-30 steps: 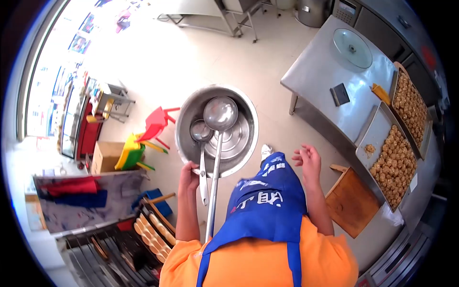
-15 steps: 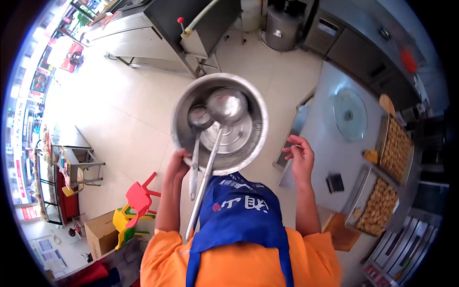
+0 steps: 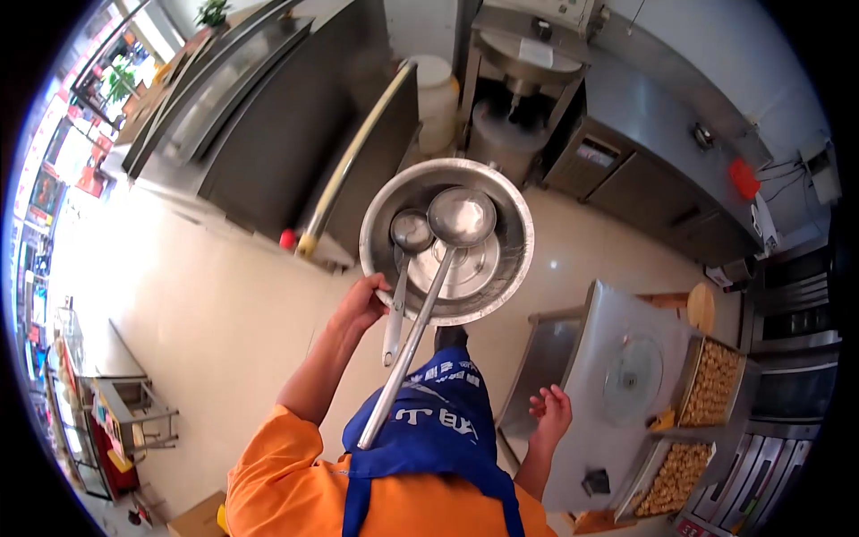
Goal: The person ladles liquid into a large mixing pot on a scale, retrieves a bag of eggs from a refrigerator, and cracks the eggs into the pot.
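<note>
Here, mid-carry, the left hand (image 3: 360, 306) grips the rim of a steel basin (image 3: 446, 240) holding two ladles (image 3: 420, 268); the right hand (image 3: 550, 414) hangs open, empty, near the bench (image 3: 591, 358). Setting down likely needs a level basin.

One head-worn fisheye camera looks steeply down from above, close over the person's own front and floor.

The left hand (image 3: 362, 304) grips the rim of a steel basin (image 3: 501, 286) holding two ladles (image 3: 420, 268). The right hand (image 3: 550, 413) hangs empty near the surface (image 3: 608, 331).
</note>
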Available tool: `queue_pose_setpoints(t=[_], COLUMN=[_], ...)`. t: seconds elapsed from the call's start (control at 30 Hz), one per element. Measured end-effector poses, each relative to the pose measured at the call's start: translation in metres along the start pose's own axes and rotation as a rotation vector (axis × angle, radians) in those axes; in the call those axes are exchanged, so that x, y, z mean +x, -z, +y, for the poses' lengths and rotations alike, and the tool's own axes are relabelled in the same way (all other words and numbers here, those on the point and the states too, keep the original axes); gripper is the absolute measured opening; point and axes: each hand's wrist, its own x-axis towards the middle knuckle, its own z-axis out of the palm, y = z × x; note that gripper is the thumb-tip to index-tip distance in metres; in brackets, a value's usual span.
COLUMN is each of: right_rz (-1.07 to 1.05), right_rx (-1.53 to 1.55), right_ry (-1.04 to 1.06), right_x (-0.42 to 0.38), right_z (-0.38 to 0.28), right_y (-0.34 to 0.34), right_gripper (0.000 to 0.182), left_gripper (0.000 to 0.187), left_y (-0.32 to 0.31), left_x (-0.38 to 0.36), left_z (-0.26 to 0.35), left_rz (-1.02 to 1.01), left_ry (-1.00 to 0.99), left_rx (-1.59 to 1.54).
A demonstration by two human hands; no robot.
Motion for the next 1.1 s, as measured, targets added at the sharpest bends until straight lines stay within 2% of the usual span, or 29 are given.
queue_pose_setpoints(t=[0.03,0.17,0.27,0.3,0.33,0.37,0.4,0.5,0.6,0.67,0.7,0.73,0.77,0.87,0.97,1.1], right_rz=[0.003,0.039,-0.011,-0.026,-0.026,-0.027,-0.029,-0.024,0.062,0.138,0.185,0.23,0.26,0.176,0.123,0.091], right_rx=[0.016,0.078,0.074,0.059,0.024,-0.011,-0.05,-0.115,-0.086,-0.079,-0.075,-0.084,-0.078,-0.089,-0.255,-0.405], right_ry=[0.003,0.0,0.068,0.09,0.123,0.156,0.182,0.235,0.193,0.186,0.174,0.152,0.132,0.12,0.122,0.172], right_x=[0.029,0.121,0.171,0.19,0.203,0.215,0.227,0.27,0.3,0.319,0.33,0.338,0.344,0.349,0.359,0.383], right_z=[-0.007,-0.076,-0.15,-0.169,-0.193,-0.21,-0.223,-0.246,-0.265,-0.259,-0.255,-0.258,-0.262,-0.28,-0.298,-0.331], right_y=[-0.019,-0.096,-0.163,-0.179,-0.194,-0.211,-0.225,-0.28,-0.334,-0.36,-0.372,-0.385,-0.4,-0.453,-0.498,-0.544], right_gripper=[0.023,0.024,0.025,0.026,0.027,0.028,0.028,0.03,0.03,0.031,0.032,0.032,0.034,0.037,0.039,0.044], left_gripper=[0.006,0.008,0.008,0.008,0.007,0.007,0.008,0.006,0.003,0.008,0.005,0.008,0.001,0.003,0.008,0.009], left_y=[0.0,-0.085,-0.126,-0.158,-0.193,-0.197,-0.218,-0.226,-0.252,-0.22,-0.221,-0.218,-0.217,-0.214,-0.187,-0.176], left_x=[0.039,0.101,0.168,0.176,0.174,0.2,0.216,0.312,0.385,0.477,0.499,0.526,0.554,0.618,0.683,0.744], left_z=[0.016,0.1,0.186,0.218,0.253,0.286,0.317,0.416,0.499,0.547,0.561,0.573,0.583,0.599,0.613,0.613], left_rz=[-0.049,-0.037,-0.031,0.046,0.051,0.014,0.001,-0.067,-0.026,-0.077,-0.095,-0.064,-0.015,0.055,0.04,0.212], left_ry=[0.049,-0.007,-0.049,-0.078,-0.16,-0.23,-0.187,-0.225,-0.26,-0.263,-0.309,-0.291,-0.261,-0.19,-0.145,-0.111], left_rx=[-0.041,-0.077,-0.117,-0.057,-0.033,-0.021,-0.07,-0.031,0.009,0.037,0.045,0.032,0.024,-0.016,0.068,0.04])
